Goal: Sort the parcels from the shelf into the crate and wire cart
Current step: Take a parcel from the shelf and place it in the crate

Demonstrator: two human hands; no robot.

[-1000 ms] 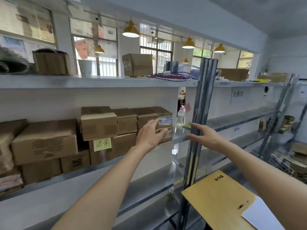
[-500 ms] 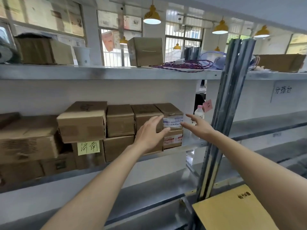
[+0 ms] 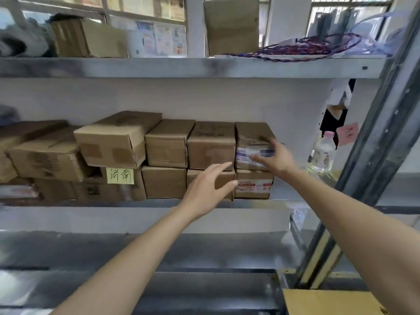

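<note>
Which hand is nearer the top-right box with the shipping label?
Right. The right hand reaches its labelled face; the left hand hovers lower and further left of the top-right box.

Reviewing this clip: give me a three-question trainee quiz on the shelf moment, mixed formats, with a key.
1. True or false: the left hand grips a box.
2. Which parcel does the right hand touch? A) the top-right brown cardboard box with the white printed label; B) the tilted brown cardboard box with tape patches; C) the clear plastic bottle with the pink cap.
3. Fill in: the yellow-green handwritten note is stuck in the ____ row of boxes.

Key: 1 false; 2 A; 3 bottom.
</note>
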